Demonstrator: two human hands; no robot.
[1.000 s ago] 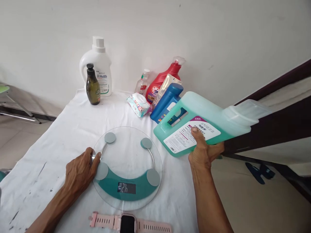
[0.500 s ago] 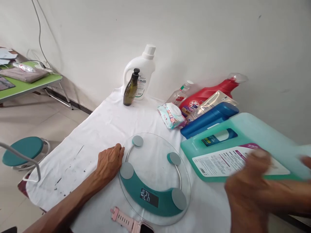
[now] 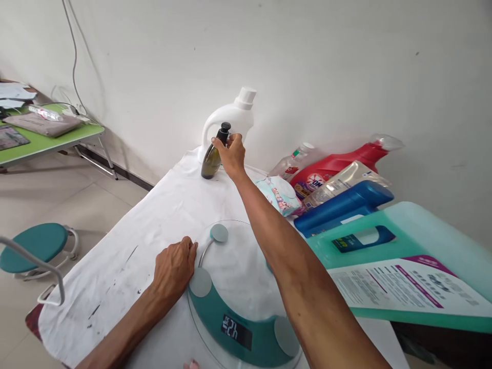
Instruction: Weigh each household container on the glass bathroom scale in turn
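Near the back of the table, my right hand is closed round the black neck of a dark green bottle. That bottle stands in front of a white detergent jug with a handle. My left hand rests on the cloth, fingers curled and pinching the left rim of a round glass bathroom scale. The scale has teal parts, grey pads and a lit display. My right forearm crosses above it and hides its right side.
Along the right lie a wet wipes pack, a clear bottle, a red detergent bottle, a blue bottle and a large green jug. A teal stool and green table stand left.
My right hand has moved from the green jug to the dark green bottle and closed on its neck. My left hand has stayed at the scale. The view has shifted slightly.
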